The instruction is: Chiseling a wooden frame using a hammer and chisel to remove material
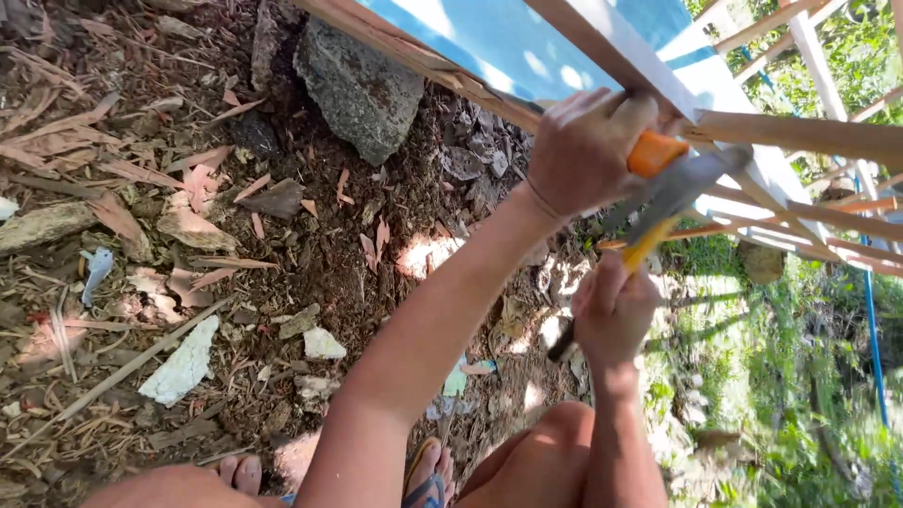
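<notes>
Left hand [588, 150] clenched round orange-handled tool [658, 183] against wooden frame [752, 127], far right. Right hand [613, 315] fisted on yellow handle [649, 243] below. Tool looks stiff, fairly light; blurred, grab by handle. Big rock [362, 89] far left.

We see the left hand [585, 150] gripping an orange handle [654, 152] against a wooden frame [800, 134], while the right hand [613, 310] holds a blurred yellow-and-grey tool [658, 221], possibly a hammer. Wood chips [202, 179] and a grey rock [362, 89] lie on the dirt.
</notes>
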